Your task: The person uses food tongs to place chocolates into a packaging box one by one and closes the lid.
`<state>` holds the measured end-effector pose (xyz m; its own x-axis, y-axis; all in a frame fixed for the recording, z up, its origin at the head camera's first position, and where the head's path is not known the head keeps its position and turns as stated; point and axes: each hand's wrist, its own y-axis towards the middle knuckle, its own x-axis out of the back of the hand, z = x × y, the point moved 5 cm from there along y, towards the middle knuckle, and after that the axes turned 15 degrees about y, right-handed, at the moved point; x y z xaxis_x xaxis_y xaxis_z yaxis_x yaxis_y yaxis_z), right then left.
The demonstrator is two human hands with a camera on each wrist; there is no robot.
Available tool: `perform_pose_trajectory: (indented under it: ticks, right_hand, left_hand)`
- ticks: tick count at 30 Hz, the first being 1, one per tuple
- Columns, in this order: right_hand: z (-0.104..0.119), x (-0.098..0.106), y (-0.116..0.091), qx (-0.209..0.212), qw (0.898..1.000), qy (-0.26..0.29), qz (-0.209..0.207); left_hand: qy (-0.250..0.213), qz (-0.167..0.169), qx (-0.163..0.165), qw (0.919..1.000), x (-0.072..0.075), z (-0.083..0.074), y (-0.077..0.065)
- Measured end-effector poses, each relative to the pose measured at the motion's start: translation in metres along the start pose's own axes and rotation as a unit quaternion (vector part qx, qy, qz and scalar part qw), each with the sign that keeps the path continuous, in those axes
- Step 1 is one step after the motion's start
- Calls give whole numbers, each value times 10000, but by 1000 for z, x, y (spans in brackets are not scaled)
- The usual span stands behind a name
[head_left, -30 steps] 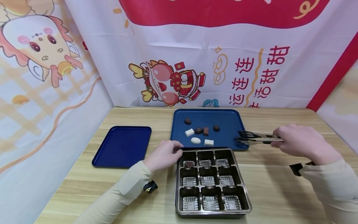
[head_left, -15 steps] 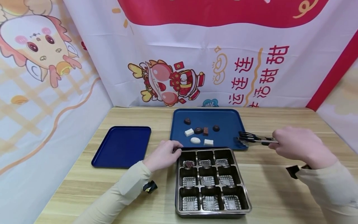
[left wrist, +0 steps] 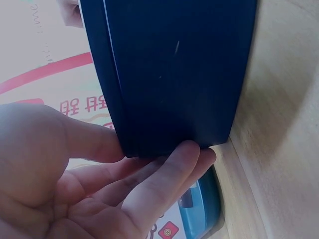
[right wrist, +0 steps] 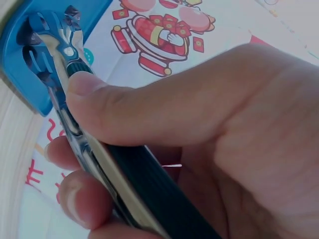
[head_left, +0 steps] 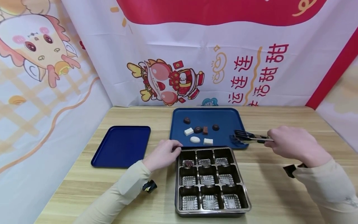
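My left hand (head_left: 165,154) holds the back left corner of a chocolate box (head_left: 213,214), thumb at the top rim. In the left wrist view, its fingers (left wrist: 169,174) curl against the box's dark blue side (left wrist: 179,74). A ridged dark chocolate (head_left: 189,163) lies in the back left compartment of the gold insert; the other compartments show bare bottoms. With my right hand (head_left: 299,144) I grip metal tongs (head_left: 253,138) by their dark handles. Their slotted heads (right wrist: 42,62) hover over the right end of a blue tray (head_left: 223,114), with no chocolate visible between them.
On the tray lie several chocolates: white ones (head_left: 195,139), dark ones (head_left: 215,127) and a brown rectangular one (head_left: 205,130). A smaller navy tray (head_left: 121,146) sits at the left on the wooden table (head_left: 268,196). Printed cloth (head_left: 212,74) hangs behind.
My right hand has moved a little to the left with the tongs, and the tongs' heads have come closer together. My left hand stays at the box corner.
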<state>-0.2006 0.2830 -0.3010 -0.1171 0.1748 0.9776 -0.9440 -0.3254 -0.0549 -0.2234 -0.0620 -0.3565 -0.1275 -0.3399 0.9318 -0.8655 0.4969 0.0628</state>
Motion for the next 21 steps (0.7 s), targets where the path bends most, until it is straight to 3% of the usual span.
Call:
perform_pose_trajectory:
  ticks: [21]
  right_hand:
    - [-3, -2, 9, 227, 9996, -40, -132]
  left_hand:
    - [117, -93, -106, 9998, 0, 2, 2]
